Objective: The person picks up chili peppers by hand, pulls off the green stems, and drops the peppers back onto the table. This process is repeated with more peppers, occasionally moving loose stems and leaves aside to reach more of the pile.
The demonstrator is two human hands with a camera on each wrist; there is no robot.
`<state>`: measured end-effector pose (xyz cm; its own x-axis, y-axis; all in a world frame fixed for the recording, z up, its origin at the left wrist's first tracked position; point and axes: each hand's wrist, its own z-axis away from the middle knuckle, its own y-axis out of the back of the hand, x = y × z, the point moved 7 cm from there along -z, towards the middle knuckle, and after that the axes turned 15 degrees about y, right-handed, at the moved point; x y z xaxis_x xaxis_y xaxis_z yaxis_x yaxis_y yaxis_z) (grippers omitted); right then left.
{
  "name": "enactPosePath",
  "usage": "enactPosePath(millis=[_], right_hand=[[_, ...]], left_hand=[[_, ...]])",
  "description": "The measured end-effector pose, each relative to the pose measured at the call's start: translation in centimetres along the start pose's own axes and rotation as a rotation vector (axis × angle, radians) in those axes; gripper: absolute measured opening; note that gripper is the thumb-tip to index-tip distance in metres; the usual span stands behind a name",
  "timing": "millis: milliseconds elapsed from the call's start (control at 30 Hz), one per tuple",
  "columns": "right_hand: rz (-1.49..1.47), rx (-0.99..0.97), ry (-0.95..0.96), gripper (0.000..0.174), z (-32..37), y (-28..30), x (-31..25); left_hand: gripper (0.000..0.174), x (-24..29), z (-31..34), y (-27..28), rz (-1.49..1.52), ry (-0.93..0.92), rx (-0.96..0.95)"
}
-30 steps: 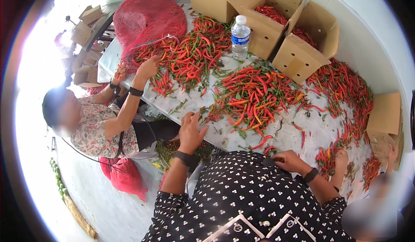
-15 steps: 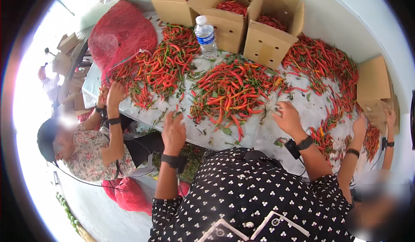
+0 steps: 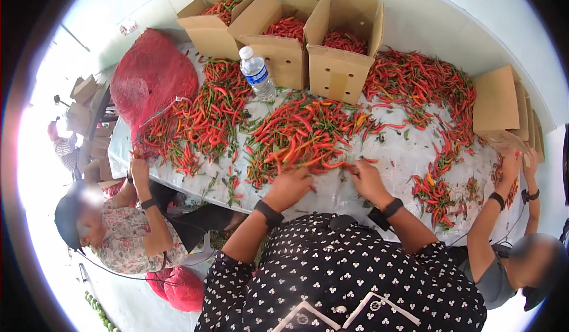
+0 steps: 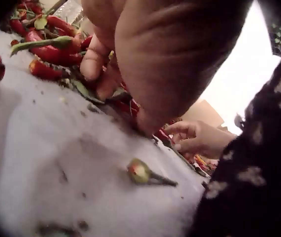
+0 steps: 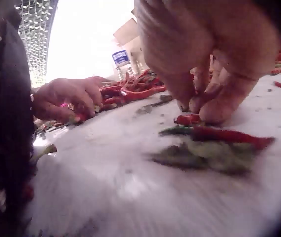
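My left hand [image 3: 288, 190] is at the near edge of the middle pile of chili peppers [image 3: 302, 131], mostly red with some green and orange. In the left wrist view, its fingers [image 4: 92, 63] curl down among peppers and leaves, with a red pepper [image 4: 132, 106] between fingers and thumb. My right hand [image 3: 368, 182] is just right of that pile. Its fingertips pinch a short red chili pepper [image 5: 187, 119] close over the white table covering. Beside it lie another red chili pepper [image 5: 234, 137] and a withered leaf [image 5: 207, 157].
Behind the pile stand a water bottle [image 3: 257, 74] and cardboard boxes [image 3: 336, 71] holding peppers. A red mesh sack [image 3: 153, 74] lies at the back left. More peppers [image 3: 418, 89] spread along the right. One person [image 3: 130, 237] works at left, another [image 3: 495, 267] at right.
Both my hands have come down from above the table to the near side of the middle pile and closer together. The person at right now reaches toward the box there. The head view has shifted.
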<state>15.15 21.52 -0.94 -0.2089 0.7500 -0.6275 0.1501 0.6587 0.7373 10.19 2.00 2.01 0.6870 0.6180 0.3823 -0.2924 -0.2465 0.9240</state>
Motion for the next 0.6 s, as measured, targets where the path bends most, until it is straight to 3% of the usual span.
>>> enactPosePath(millis=[67,133,233,333,400,533,600], right_hand=[[-0.084,-0.052,0.086,0.028,-2.7,-0.7,-2.4],[-0.173,-0.107,0.171,0.023,-4.6,-0.6,-3.4],[-0.042,0.161,0.075,0.020,-7.1,2.9,-0.9],[0.146,0.144,0.029,0.020,-9.6,6.6,2.8],[0.301,0.168,0.273,0.019,-10.9,7.3,3.1],[0.349,0.010,0.190,0.020,-11.0,5.3,4.3],[0.218,-0.077,0.091,0.014,-9.7,4.5,4.0]], left_hand=[[0.009,-1.7,0.1,2.2,-0.063,0.046,0.249],[0.008,-3.4,0.4,3.0,-0.045,0.125,0.204],[0.008,-5.0,1.5,4.4,0.035,0.248,0.225],[0.008,-4.3,2.2,4.9,0.074,0.245,0.243],[0.009,-4.3,2.3,4.0,0.059,0.264,0.220],[0.009,-3.5,2.2,3.6,0.087,0.228,0.213],[0.012,-3.5,2.1,3.4,0.182,0.225,0.199]])
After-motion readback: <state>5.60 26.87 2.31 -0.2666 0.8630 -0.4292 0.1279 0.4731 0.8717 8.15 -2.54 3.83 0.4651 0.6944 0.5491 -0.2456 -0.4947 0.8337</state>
